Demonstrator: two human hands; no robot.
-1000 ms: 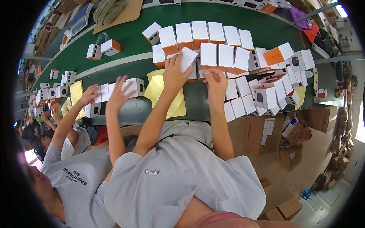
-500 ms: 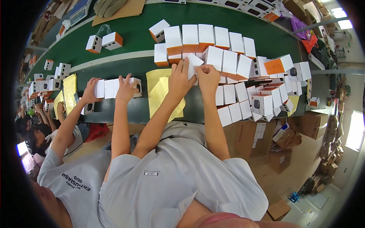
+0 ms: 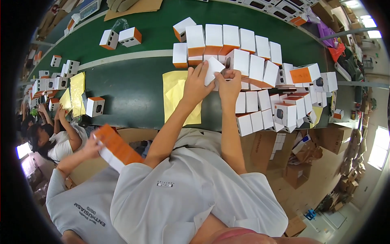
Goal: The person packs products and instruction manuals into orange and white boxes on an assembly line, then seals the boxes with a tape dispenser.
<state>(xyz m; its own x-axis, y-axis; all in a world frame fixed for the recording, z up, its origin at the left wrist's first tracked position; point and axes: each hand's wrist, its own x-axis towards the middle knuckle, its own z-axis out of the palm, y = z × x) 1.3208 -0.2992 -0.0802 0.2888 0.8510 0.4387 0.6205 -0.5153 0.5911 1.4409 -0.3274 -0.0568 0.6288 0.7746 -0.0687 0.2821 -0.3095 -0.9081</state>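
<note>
Looking down from a head-worn camera, the view shows a person in a grey shirt reaching both bare arms forward over a green conveyor belt (image 3: 134,87). The left hand (image 3: 196,83) and the right hand (image 3: 228,83) meet just in front of a crowded stack of white and orange cartons (image 3: 239,44). Between them sits a small white box (image 3: 213,69), tilted so one corner points up and away from the person. The left hand's fingers are curled closed around the box's left edge, thumb underneath. The right hand's fingers are bent and pinched against the box's right side, where a dark opening or flap area shows; whether they grip the flap or only press it is too small to tell.

The box lies directly between the two hands, touching both, slightly nearer the left palm. Its long axis runs diagonally, from lower left to upper right. It is raised just above a yellow sheet (image 3: 178,95) lying flat on the belt beneath the left wrist.

To the right, more small cartons (image 3: 280,110) lie packed together near the belt's edge. To the left, a co-worker's hand (image 3: 92,148) holds an orange and white box (image 3: 115,148), well apart from the person's own hands. Further cartons (image 3: 122,37) rest on the far side of the belt.
</note>
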